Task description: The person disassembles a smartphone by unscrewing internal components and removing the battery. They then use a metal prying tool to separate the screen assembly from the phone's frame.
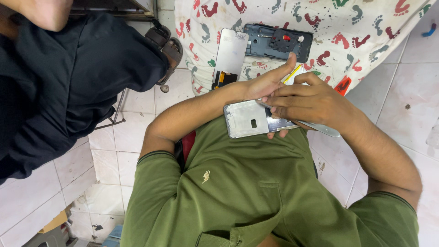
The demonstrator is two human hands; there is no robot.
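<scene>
Silver phone frame (249, 120) lengthwise across, gripped by left hand (267, 82); right hand (304, 100) clasping tweezers (320, 128).

Both hands meet over a silver phone frame (249, 120): the left hand (265, 82) steadies it while the right hand (304, 101) presses metal tweezers (320, 128) against it. Beyond lie a detached screen (230, 52) and a dark back housing (277, 42) on a footprint-patterned cloth (366, 27).

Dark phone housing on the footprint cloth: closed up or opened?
Opened. The dark phone housing lies on the footprint cloth with its inner parts exposed; the detached screen panel lies beside it.

Green shirt (256, 183), footprint-pattern cloth (366, 32), silver phone frame (244, 119).
</scene>
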